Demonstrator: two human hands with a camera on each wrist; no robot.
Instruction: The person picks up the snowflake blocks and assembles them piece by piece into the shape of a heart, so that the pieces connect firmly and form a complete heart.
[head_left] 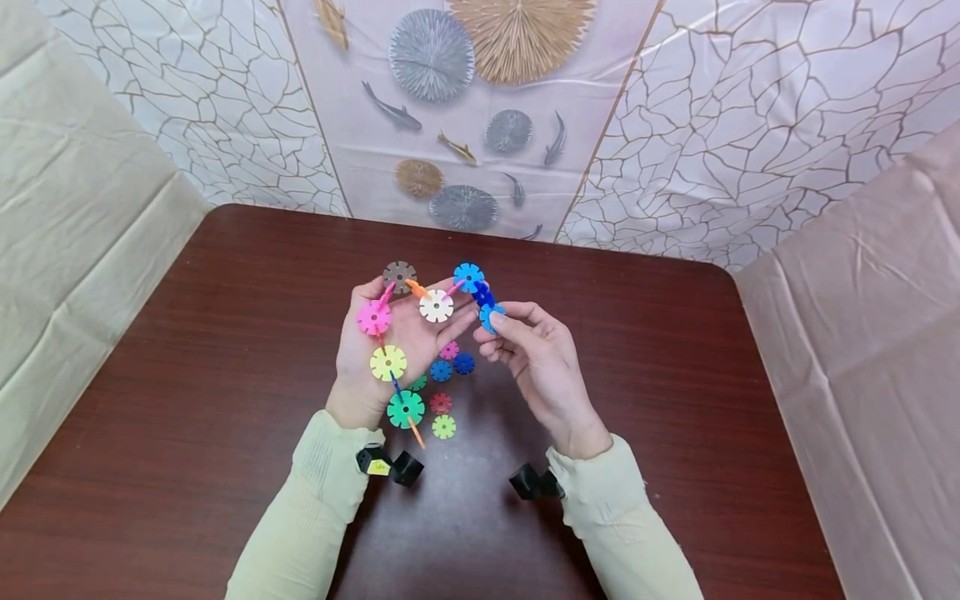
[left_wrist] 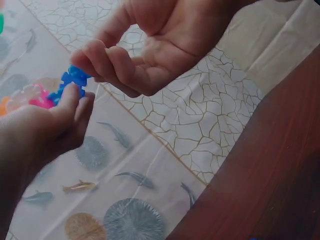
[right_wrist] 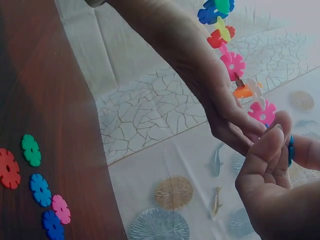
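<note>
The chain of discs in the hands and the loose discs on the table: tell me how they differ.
The chain of discs is linked edge to edge and curves across the left hand; the loose discs lie flat and separate on the table. The chain is held up off the wood, with the right hand pinching its blue end disc; no hand touches the loose ones. Both are notched, flower-like plastic discs in mixed bright colours.

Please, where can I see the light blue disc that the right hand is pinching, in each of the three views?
Head view: the light blue disc is near the picture's middle, pinched by the right hand at the chain's end.
Left wrist view: upper left, the light blue disc shows between both hands' fingertips.
Right wrist view: only its edge shows at far right, behind the thumb.
Shared landmark: the fish-patterned cloth.
</note>
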